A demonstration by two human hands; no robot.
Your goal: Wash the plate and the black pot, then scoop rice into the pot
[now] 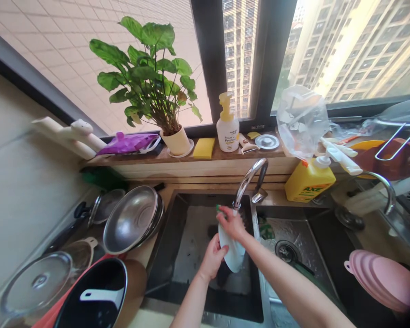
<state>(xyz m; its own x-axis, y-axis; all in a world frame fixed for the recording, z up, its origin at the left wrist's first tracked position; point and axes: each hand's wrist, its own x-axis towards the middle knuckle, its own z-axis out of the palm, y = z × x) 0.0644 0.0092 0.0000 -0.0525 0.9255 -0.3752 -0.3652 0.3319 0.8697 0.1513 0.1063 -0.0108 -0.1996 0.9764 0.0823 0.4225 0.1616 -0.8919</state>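
Over the left basin of the sink, a white plate is tilted on edge under the faucet. My left hand grips the plate's left edge, thumb on the near face. Against the plate's upper part lies my right hand, fingers curled around a small green pad that shows only at the fingertips. Most of the pad is hidden, so its exact kind is unclear. The faucet's spout ends just above my right hand.
Left of the sink stand stacked metal bowls and a dark pot with a white-handled utensil. The right basin has a drain strainer. A yellow detergent bottle, pump bottle, yellow sponge and potted plant line the back.
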